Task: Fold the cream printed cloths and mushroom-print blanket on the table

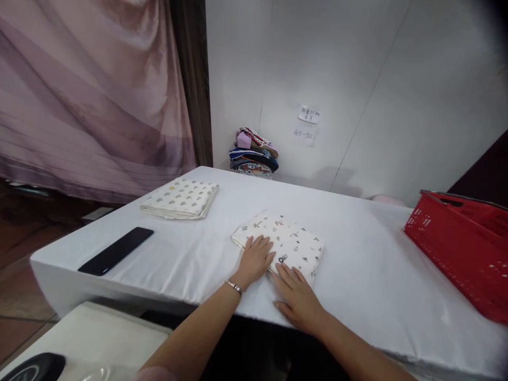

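A folded white cloth [296, 238] with small scattered prints lies flat in the middle of the white-covered table [369, 264]. My left hand [256, 257] rests on its near left edge, fingers stretched out, a silver bracelet at the wrist. On the near edge, a little to the right, my right hand [297, 296] lies with its fingers spread and the fingertips touching the fabric. Neither hand grips anything that I can see. Farther left sits a second folded white cloth [182, 197] with rows of grey prints and one yellow one.
A dark flat phone-like slab [116, 251] lies at the table's left edge. At the right stands a red plastic basket [460, 248]. A stack of folded fabrics [254, 153] is behind the table, by the wall with paper notes [305, 134]. A pinkish curtain [95, 90] hangs at left.
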Available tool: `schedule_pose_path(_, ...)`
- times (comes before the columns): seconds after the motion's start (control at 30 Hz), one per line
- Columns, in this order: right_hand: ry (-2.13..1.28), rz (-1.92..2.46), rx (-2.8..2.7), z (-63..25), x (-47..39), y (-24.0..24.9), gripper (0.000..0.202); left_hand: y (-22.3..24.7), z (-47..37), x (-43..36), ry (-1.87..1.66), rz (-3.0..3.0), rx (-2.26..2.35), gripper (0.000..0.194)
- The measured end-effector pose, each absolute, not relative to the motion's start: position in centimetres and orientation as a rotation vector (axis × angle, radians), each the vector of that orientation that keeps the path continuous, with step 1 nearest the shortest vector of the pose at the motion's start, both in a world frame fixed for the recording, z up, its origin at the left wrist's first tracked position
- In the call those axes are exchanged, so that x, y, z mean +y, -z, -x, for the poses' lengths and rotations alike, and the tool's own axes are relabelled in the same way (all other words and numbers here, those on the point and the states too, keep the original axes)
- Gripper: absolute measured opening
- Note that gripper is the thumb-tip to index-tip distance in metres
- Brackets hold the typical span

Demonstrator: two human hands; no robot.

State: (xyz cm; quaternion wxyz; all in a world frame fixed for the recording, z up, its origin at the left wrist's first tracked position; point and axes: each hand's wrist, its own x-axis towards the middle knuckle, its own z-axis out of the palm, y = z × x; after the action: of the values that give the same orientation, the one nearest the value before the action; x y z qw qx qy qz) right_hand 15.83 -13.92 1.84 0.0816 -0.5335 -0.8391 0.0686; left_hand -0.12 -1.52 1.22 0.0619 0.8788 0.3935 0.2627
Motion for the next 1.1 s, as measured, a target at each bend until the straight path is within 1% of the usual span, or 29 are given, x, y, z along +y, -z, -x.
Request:
schedule_pose_path(0.2, -0.373, 1.561, -2.308, -16.9, -12.7, -3.1, 0.055, -1.4, 0.0, -1.6, -0.752, -2.664, 1.203, 0.035)
schedule_pose_path(0.3, -0.276, 1.633, -2.167, -18.0, -9.6, -4.5, 0.053, -1.4, 0.0, -1.7, -0.731, -2.661, 1.221, 0.036)
schedule_pose_path(0.4, -0.155, 1.83, -2.088, -19.2, -6.3, -5.2, 0.055, -1.4, 0.0, -1.7, -0.715, -2.653, 1.238, 0.036)
schedule_pose_path(0.57, -0.09, 2.119, -2.105, -20.1, -4.3, -3.1, 0.056, -1.2, 0.2, -1.7, -0.746, -2.624, 1.217, 0.037)
schedule_pose_path(0.7, -0.067, 2.142, -2.134, -20.3, -4.6, -1.5, 0.055, -1.0, 0.4, -1.6, -0.802, -2.547, 1.241, 0.034)
schedule_pose_path(0.83, -0.102, 2.133, -2.133, -20.3, -4.8, -1.6, 0.054, -1.0, 0.8, -1.1, -0.863, -2.433, 1.481, 0.033)
schedule_pose_path(0.97, -0.15, 2.12, -2.101, -20.7, -4.2, -2.4, 0.051, -1.1, 1.5, -0.4, -0.892, -2.171, 1.823, 0.052)
schedule_pose_path(1.1, -0.048, 2.171, -1.99, -22.2, -2.7, -3.5, 0.049, -0.9, 1.9, 0.0, -0.905, -1.914, 1.954, 0.068)
